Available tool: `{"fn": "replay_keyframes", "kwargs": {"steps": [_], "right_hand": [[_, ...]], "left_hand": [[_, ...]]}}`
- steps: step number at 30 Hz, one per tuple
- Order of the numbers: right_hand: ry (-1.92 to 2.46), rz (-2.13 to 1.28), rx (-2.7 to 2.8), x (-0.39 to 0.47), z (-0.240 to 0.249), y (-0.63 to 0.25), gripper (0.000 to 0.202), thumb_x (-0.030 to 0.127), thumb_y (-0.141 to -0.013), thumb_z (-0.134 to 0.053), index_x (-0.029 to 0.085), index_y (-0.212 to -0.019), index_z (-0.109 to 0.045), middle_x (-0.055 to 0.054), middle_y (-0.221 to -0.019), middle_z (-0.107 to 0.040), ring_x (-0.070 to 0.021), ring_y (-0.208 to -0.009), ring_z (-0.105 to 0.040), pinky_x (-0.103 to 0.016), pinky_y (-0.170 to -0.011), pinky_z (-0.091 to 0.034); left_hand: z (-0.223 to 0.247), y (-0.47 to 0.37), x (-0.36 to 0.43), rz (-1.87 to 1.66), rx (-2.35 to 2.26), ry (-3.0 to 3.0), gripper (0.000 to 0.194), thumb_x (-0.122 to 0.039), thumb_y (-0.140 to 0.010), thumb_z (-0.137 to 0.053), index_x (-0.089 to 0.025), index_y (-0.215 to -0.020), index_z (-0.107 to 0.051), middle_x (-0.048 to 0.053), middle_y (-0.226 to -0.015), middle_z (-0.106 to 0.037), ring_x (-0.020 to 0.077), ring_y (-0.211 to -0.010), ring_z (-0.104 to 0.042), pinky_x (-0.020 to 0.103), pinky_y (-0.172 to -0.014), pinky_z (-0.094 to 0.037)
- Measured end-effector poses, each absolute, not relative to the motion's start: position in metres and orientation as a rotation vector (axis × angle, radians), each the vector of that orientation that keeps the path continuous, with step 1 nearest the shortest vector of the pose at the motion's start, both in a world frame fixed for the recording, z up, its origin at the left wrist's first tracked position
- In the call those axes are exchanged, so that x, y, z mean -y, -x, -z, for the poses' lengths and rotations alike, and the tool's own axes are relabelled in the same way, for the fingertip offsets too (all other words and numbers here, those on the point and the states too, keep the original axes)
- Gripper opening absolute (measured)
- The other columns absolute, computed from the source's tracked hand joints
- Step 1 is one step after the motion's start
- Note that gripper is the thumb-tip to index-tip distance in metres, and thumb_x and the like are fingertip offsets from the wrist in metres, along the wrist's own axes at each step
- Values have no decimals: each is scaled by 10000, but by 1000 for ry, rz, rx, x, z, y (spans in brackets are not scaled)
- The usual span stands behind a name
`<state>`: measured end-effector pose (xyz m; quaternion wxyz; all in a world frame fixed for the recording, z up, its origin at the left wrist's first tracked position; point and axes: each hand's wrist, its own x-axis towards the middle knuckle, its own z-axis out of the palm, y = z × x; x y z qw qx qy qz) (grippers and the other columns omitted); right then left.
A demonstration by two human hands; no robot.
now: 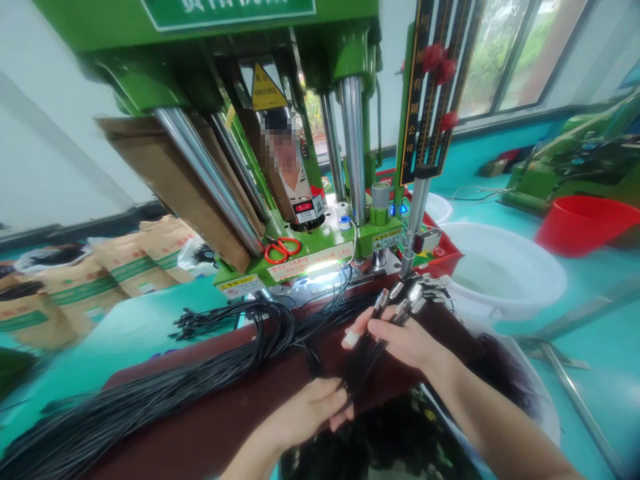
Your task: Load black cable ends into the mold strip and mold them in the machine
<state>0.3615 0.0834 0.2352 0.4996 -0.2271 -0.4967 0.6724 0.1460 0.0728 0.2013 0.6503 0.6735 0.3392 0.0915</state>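
My right hand point(400, 337) is closed around several black cables just below their metal connectors point(411, 300). Lower and to the left, my left hand point(323, 403) wraps round the same cables point(363, 367), which run down between the two hands. A white piece point(353, 337) shows at the fingertips of my right hand. Across the dark red table point(200, 413) lies a long bundle of black cables point(165, 380), with a looped part point(273, 327) near the machine. More metal connectors point(437, 288) lie just beyond my right hand.
A green press point(330, 257) with steel columns stands behind the table, orange-handled scissors point(283, 250) on its base. Right are a red tray point(447, 257), a white tub point(515, 267) and a red bucket point(575, 227). Paper sacks point(117, 263) stand left.
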Motion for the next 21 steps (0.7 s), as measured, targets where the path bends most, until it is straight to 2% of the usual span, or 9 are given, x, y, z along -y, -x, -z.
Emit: {"fn": "replay_keyframes", "kwargs": {"steps": [5,7,9,10,12,14,16,18,21], "right_hand": [[614,-1638,1308,-76,-223,-350,204,302,-828,-555,153,-861,-689,-81,-928,-691,-199,-915,-623,-376,-889,-438],[687,-1727,1336,-72,-217,-344,223,325,-819,-562,161,-907,-684,-74,-942,-685,-144,-725,-654,-270,-691,-516],[798,-1882,1292,-68,-210,-340,293,365,-815,-552,174,-1016,-648,-58,-852,-687,-87,-459,-598,-177,-409,-453],[846,-1944,1243,-66,-207,-339,331,377,-813,-548,180,-1068,-622,-51,-813,-682,-74,-384,-561,-157,-337,-402],[916,-1962,1136,-63,-202,-340,370,363,-804,-553,188,-1129,-581,-56,-826,-672,-88,-381,-570,-167,-330,-417],[939,-1895,1054,-61,-199,-345,368,337,-789,-575,197,-1129,-571,-53,-855,-658,-101,-404,-585,-203,-362,-463],[924,-1840,1033,-61,-199,-353,385,343,-795,-573,195,-1149,-545,1,-681,-617,-123,-382,-571,-242,-360,-477],[907,-1768,1052,-64,-202,-362,401,374,-814,-549,167,-1157,-530,71,-492,-467,-143,-363,-546,-276,-359,-480],[1019,-1545,1118,-68,-212,-376,370,421,-836,-509,134,-1059,-577,75,-491,-383,-121,-401,-504,-271,-387,-467]], "left_hand": [[-216,-147,-73,23,-541,-1370,368,-466,-727,-613,-186,-966,-620,38,-774,-651,161,-733,-593,251,-705,-419],[-218,-163,-68,-122,-519,-1150,421,-423,-689,-665,-149,-999,-587,66,-797,-648,160,-696,-612,268,-684,-443],[-216,-184,-63,-365,-604,-941,377,-420,-673,-672,-94,-843,-592,66,-701,-618,131,-562,-591,247,-577,-452],[-214,-194,-60,-467,-658,-868,356,-419,-663,-676,-88,-746,-573,48,-635,-590,108,-489,-556,226,-505,-438],[-210,-211,-57,-587,-726,-799,351,-412,-642,-688,-112,-655,-507,4,-534,-532,73,-379,-467,189,-371,-372],[-207,-222,-57,-638,-752,-830,340,-400,-652,-683,-132,-682,-475,-10,-509,-528,66,-338,-431,171,-309,-328],[-208,-228,-60,-679,-764,-913,307,-391,-703,-640,-127,-743,-488,5,-548,-558,73,-349,-458,172,-312,-350],[-213,-233,-67,-721,-765,-996,278,-370,-750,-594,-115,-831,-515,19,-626,-577,82,-399,-502,186,-347,-401],[-222,-244,-77,-790,-771,-1126,267,-330,-776,-561,-123,-941,-529,29,-720,-575,113,-543,-557,223,-438,-475]]}}
